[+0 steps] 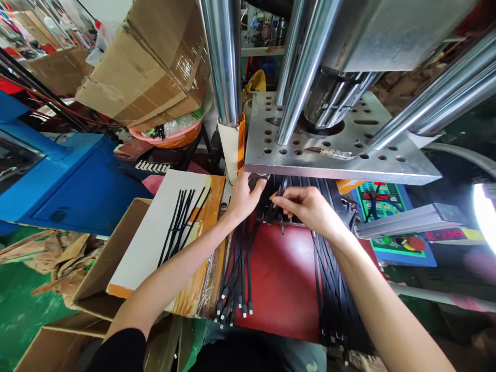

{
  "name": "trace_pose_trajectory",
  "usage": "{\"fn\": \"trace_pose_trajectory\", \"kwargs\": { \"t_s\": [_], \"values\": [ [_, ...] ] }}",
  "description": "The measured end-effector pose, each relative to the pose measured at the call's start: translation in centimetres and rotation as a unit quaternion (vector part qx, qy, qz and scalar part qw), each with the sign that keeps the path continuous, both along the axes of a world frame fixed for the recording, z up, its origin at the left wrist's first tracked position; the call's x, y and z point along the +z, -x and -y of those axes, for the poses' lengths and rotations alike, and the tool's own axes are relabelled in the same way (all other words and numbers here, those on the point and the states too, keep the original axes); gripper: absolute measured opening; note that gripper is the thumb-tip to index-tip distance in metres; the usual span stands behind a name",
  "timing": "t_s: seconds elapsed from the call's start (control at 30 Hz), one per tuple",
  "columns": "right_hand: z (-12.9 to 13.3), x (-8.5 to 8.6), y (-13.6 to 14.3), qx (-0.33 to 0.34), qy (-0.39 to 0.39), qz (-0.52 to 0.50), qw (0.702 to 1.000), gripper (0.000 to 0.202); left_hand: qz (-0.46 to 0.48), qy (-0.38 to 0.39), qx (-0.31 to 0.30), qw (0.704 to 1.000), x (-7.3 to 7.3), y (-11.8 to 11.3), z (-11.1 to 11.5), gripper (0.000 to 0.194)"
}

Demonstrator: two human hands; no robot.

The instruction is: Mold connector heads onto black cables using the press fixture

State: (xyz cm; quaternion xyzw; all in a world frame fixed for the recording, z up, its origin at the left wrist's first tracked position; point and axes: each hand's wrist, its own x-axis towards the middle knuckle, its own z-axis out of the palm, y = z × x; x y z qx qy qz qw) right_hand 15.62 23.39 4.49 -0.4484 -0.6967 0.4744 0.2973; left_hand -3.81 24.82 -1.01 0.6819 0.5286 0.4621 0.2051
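Observation:
My right hand (306, 203) is at the front of the black fixture (292, 219) under the press plate, thumb and forefinger pinched on a black cable (279, 199). My left hand (247, 195) reaches to the fixture's left end, its thumb beside a small metal part; its other fingertips are hidden below the plate edge. Several black cables with light connector tips, the left bundle (242, 274), hang over the red table (281, 279). More lie in a thicker right bundle (335, 294).
The steel plate (341, 168) and its upright rods sit just above my hands. At left, several black cables (182, 217) lie on a white board (145, 237) by an open carton (116, 248). A control panel (391, 222) stands at right, a blue machine (73, 181) at far left.

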Motion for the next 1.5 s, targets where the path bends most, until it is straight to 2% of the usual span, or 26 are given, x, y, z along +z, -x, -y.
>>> {"fn": "trace_pose_trajectory", "kwargs": {
  "t_s": [0.07,0.1,0.2,0.27,0.4,0.57,0.63,0.73,0.83,0.93,1.03,1.1,1.17,1.27,1.4,1.5],
  "values": [
    [-1.9,-0.4,0.7,0.013,0.006,0.009,1.000,0.062,-0.025,-0.061,-0.034,0.997,0.1,1.3,2.0,0.024],
    [-2.4,-0.6,0.9,0.020,0.005,0.020,1.000,0.061,-0.058,-0.101,-0.075,0.990,0.1,2.1,3.1,0.025],
    [-3.2,-1.1,1.2,0.038,-0.012,0.048,0.998,0.056,-0.188,-0.201,-0.203,0.940,0.2,4.2,5.3,0.025],
    [-3.3,-1.5,1.2,0.035,-0.023,0.055,0.998,0.052,-0.263,-0.230,-0.233,0.908,0.3,5.0,5.6,0.029],
    [-3.2,-2.1,1.1,-0.011,-0.045,0.053,0.998,0.049,-0.352,-0.216,-0.240,0.878,0.4,4.7,4.9,0.032],
    [-3.2,-2.7,0.9,-0.020,-0.025,-0.016,0.999,0.041,-0.362,-0.149,-0.215,0.895,0.2,3.4,5.5,0.037],
    [-3.3,-2.9,1.0,-0.024,-0.030,-0.014,0.999,0.041,-0.372,-0.146,-0.190,0.897,0.0,2.8,6.3,0.041],
    [-3.1,-3.0,1.2,-0.068,-0.055,0.023,0.996,0.040,-0.426,-0.135,-0.136,0.884,-0.1,1.8,7.6,0.041],
    [-1.4,-2.9,0.7,-0.114,-0.137,0.092,0.980,0.028,-0.490,-0.094,-0.101,0.861,0.3,0.6,8.8,0.047],
    [1.5,-2.8,-0.3,-0.063,-0.271,0.198,0.940,0.036,-0.517,-0.046,-0.103,0.848,1.2,-0.1,9.4,0.055],
    [3.4,-2.5,-0.4,-0.021,-0.317,0.344,0.884,0.048,-0.496,-0.007,-0.132,0.858,2.4,-0.2,8.9,0.066],
    [3.1,-2.3,0.3,-0.028,-0.316,0.419,0.851,0.050,-0.468,0.013,-0.140,0.873,3.2,-0.1,7.9,0.071],
    [1.7,-2.0,1.2,-0.036,-0.310,0.460,0.831,0.051,-0.445,0.023,-0.132,0.886,3.9,-0.1,6.4,0.070],
    [-0.6,-1.9,2.1,-0.049,-0.300,0.475,0.825,0.053,-0.431,0.019,-0.125,0.894,4.4,-0.1,4.0,0.064],
    [-2.9,-2.3,2.5,-0.049,-0.293,0.461,0.836,0.049,-0.439,0.018,-0.119,0.890,4.3,-0.1,1.3,0.049],
    [-5.1,-2.2,3.0,-0.048,-0.289,0.451,0.843,0.050,-0.421,0.026,-0.106,0.900,4.1,-0.4,-0.9,0.040]
  ]
}}
